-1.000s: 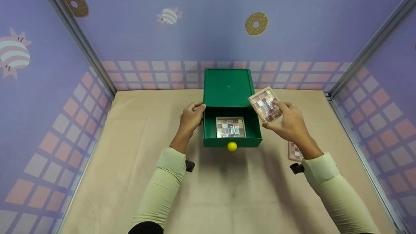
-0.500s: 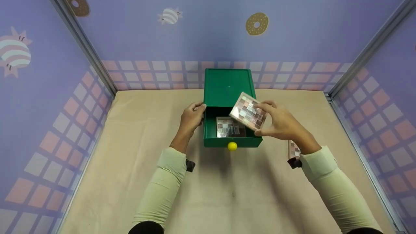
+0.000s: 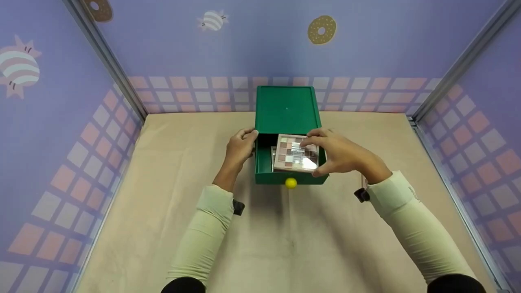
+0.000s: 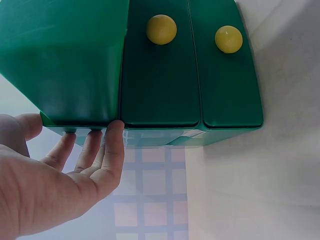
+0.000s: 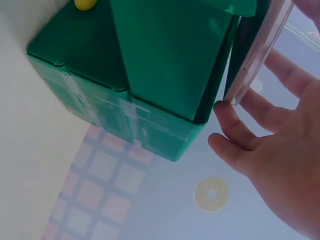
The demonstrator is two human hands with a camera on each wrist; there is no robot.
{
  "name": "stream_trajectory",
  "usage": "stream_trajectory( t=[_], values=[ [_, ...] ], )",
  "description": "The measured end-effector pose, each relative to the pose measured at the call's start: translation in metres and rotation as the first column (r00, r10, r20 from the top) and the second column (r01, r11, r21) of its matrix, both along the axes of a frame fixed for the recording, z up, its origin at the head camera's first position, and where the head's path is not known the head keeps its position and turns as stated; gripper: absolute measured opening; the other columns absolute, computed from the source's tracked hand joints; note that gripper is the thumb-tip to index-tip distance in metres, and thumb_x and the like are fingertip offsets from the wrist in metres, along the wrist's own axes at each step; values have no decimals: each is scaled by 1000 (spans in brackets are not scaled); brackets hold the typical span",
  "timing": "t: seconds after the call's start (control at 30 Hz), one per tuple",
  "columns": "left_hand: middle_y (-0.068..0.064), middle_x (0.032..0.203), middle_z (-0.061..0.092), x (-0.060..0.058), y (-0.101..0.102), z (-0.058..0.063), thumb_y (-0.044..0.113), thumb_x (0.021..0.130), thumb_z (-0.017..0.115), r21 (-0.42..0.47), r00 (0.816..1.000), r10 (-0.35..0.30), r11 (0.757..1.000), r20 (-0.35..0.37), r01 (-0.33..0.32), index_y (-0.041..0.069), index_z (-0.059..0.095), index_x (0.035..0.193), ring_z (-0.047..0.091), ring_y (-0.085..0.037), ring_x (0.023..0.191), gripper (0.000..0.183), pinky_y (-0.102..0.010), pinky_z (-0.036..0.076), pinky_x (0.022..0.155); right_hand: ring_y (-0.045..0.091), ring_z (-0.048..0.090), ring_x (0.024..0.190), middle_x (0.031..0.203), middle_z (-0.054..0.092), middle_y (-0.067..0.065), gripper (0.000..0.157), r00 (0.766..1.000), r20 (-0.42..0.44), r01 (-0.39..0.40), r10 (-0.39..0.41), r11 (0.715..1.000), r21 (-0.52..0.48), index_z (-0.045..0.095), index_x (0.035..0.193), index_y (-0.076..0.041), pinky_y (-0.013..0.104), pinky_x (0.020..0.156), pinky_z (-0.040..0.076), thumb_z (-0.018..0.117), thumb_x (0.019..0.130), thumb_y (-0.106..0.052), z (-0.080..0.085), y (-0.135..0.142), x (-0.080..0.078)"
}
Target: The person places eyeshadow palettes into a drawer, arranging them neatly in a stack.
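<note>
A small green drawer cabinet (image 3: 287, 109) stands by the back wall with its top drawer (image 3: 270, 178) pulled out. My right hand (image 3: 340, 152) holds an eyeshadow palette (image 3: 290, 154) by its edges, low over this drawer, its pan grid facing up. In the right wrist view the palette (image 5: 257, 52) appears edge-on beside the drawer's side. Another palette (image 3: 273, 156) lies in the drawer, mostly hidden beneath the held one. My left hand (image 3: 240, 147) touches the cabinet's left side at the front corner; its fingertips meet that edge in the left wrist view.
A third palette (image 3: 364, 181) lies on the beige cloth (image 3: 171, 162), largely hidden behind the right wrist. Yellow knobs (image 4: 229, 39) mark the lower closed drawers. Patterned purple walls (image 3: 260, 40) enclose the back and sides.
My right hand has carried its palette leftward from beside the cabinet to over the drawer, turning it nearly square and covering most of the palette inside. The left hand has stayed put.
</note>
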State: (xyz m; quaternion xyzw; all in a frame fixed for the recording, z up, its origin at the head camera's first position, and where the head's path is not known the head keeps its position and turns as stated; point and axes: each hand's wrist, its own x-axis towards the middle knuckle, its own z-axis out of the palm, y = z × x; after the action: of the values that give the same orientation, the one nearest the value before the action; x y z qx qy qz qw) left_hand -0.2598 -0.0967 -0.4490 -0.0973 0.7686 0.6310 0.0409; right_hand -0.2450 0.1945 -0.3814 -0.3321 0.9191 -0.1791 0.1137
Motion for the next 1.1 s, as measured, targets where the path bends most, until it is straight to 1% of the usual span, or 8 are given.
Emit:
stream_trajectory(
  t=[0.1,0.3,0.4,0.63,0.8,0.97,1.1],
  values=[
    [-8,132,65,-1,0,0,43,105,52,-2,1000,-2,1000,3,2,21,58,143,65,-22,102,45,-38,56,87,39,42,140,157,41,12,72,1000,2,-18,18,1000,14,60,140,-24,63,114,38,87,75,-36,3,-4,-2],
    [-8,132,65,-1,-1,1,43,105,52,12,1000,-13,1000,6,13,21,58,143,65,-24,98,45,-38,54,86,39,44,140,158,40,12,67,1000,19,-19,18,999,33,63,138,-23,60,113,40,87,75,-33,9,-12,-7],
    [-8,133,64,-1,-1,1,42,105,53,16,1000,-13,1000,5,13,20,58,143,66,-26,101,44,-41,55,89,40,44,140,158,39,14,68,999,28,-39,38,998,45,63,139,-21,60,113,41,87,76,-32,11,-16,-9],
    [-9,135,63,0,-1,1,42,105,53,15,1000,-15,1000,3,15,20,58,144,65,-23,103,45,-44,55,92,45,37,144,159,39,19,71,995,24,-102,101,992,67,60,143,-19,65,111,40,85,78,-32,12,-20,-13],
    [-11,137,62,0,-1,1,42,105,53,20,1000,-15,1000,-6,15,19,57,144,64,-27,106,45,-52,53,99,43,33,145,161,37,16,70,994,14,-113,112,992,52,59,143,-20,66,111,39,85,78,-31,10,-21,-15],
    [-10,138,62,-1,-1,0,42,105,53,21,1000,-17,1000,-5,17,20,58,144,65,-30,109,45,-53,52,100,43,29,147,164,33,14,71,994,27,-108,107,993,41,58,144,-21,67,112,38,86,79,-30,9,-21,-15],
    [-10,135,63,-1,-1,0,42,105,53,24,1000,-17,1000,-1,17,20,58,144,65,-29,107,45,-52,52,99,44,27,149,165,31,15,72,992,39,-120,119,992,33,57,145,-20,66,114,36,86,81,-31,7,-20,-14]
  ],
)
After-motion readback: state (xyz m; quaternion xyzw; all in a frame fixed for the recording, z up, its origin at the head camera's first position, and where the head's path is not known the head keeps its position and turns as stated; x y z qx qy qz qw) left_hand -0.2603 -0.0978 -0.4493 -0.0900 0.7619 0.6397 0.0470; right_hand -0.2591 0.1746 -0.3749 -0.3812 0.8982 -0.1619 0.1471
